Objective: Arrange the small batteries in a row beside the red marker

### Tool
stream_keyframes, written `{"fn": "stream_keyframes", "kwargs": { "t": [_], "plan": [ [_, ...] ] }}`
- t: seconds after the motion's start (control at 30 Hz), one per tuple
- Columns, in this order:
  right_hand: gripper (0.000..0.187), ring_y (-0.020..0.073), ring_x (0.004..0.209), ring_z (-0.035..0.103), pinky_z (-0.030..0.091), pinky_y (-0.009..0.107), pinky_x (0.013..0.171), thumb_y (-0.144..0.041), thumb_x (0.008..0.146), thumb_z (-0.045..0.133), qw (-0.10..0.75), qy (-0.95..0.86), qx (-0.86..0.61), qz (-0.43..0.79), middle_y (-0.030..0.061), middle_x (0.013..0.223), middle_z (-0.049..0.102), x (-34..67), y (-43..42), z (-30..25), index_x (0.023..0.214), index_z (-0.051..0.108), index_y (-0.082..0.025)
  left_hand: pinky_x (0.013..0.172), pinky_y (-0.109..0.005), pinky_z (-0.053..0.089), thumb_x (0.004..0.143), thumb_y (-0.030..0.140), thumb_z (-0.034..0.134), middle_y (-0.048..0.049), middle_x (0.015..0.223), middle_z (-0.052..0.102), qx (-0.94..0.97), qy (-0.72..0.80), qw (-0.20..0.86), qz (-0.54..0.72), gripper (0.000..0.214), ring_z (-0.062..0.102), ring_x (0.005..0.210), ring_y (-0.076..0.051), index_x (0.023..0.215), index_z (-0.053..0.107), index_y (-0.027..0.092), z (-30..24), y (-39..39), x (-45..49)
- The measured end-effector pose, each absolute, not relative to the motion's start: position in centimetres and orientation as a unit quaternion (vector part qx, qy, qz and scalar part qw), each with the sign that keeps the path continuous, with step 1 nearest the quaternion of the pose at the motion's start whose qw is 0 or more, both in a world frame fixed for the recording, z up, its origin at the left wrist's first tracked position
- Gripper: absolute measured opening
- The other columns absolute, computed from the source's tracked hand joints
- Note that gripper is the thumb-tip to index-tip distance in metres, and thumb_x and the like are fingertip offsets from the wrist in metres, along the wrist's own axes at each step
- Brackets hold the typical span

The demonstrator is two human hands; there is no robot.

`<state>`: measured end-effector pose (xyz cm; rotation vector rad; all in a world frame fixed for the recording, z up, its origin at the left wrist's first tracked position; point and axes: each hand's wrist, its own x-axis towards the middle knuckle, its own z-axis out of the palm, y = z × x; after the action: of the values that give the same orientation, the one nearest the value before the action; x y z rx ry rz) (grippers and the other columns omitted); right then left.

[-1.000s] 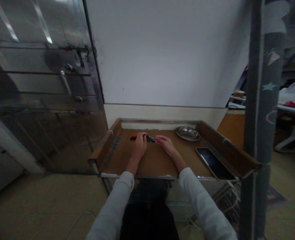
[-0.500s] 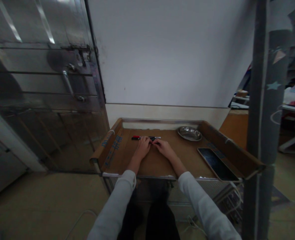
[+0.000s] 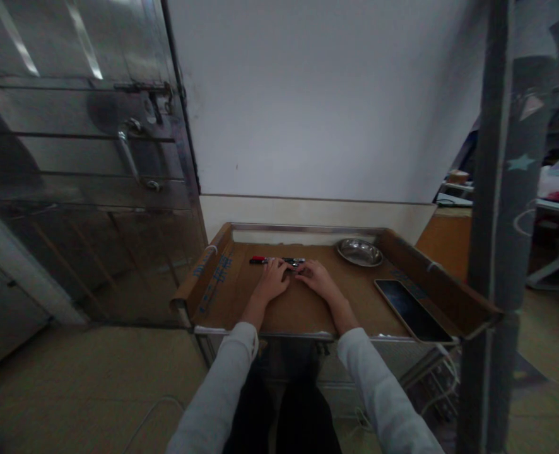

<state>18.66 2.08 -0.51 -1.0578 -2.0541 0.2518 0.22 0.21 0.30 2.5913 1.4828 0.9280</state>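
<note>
- Cardboard (image 3: 308, 309) lines one table (image 3: 308, 227), before one white wall (image 3: 327, 101) and one metal door (image 3: 38, 113).
- Two hands: left hand (image 3: 274, 279) and right hand (image 3: 318, 280) nearly meet mid-table, fingers bent inward; how tightly they close, or whether they grip anything small, I cannot tell.
- Markers (image 3: 257, 259), at least two (the left hand's fingers hide part of them), lie crosswise on the cardboard just beyond the hands, red and black showing.
- One metal dish (image 3: 359, 252), far right; one dark-screened device (image 3: 412, 310), nearer.

workroom, type unclear | metal door (image 3: 66, 154) | cardboard-lined table (image 3: 303, 312) | cluttered desk (image 3: 558, 205)
</note>
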Motion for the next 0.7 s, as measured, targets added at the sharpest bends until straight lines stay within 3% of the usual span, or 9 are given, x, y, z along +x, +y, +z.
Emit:
{"fn": "stream_keyframes", "kwargs": {
  "t": [0.17,0.43,0.7],
  "plan": [
    [0.007,0.0113,0.064,0.05,0.042,0.026,0.065,-0.024,0.072,0.062,0.399,-0.798,-0.429,0.141,0.0019,0.082,0.057,19.0,1.8,-0.4,0.078,0.063,-0.02,0.092,-0.041,0.036,0.079,0.02,0.051,-0.0065,0.107,0.049,0.842,0.452,0.001,0.296,0.031,0.042,0.104,-0.022,0.109,0.057,0.024,0.2,0.4,0.3],
    [0.006,0.013,0.068,0.054,0.045,0.028,0.067,-0.021,0.072,0.059,0.415,-0.79,-0.412,0.184,0.0012,0.078,0.056,19.1,1.9,-0.7,0.078,0.062,-0.021,0.088,-0.038,0.037,0.083,0.03,0.053,-0.0058,0.098,0.051,0.842,0.44,-0.009,0.313,0.014,0.045,0.098,-0.02,0.088,0.064,0.022,0.3,0.4,0.4],
    [0.011,0.0127,0.072,0.054,0.046,0.029,0.072,-0.011,0.072,0.055,0.419,-0.791,-0.412,0.17,0.0025,0.085,0.054,18.1,2.4,-1.0,0.077,0.06,-0.02,0.087,-0.036,0.036,0.08,0.023,0.055,-0.0055,0.093,0.051,0.799,0.509,-0.043,0.316,0.01,0.045,0.093,-0.02,0.089,0.057,0.017,0.0,0.8,0.4]
  ]
}}
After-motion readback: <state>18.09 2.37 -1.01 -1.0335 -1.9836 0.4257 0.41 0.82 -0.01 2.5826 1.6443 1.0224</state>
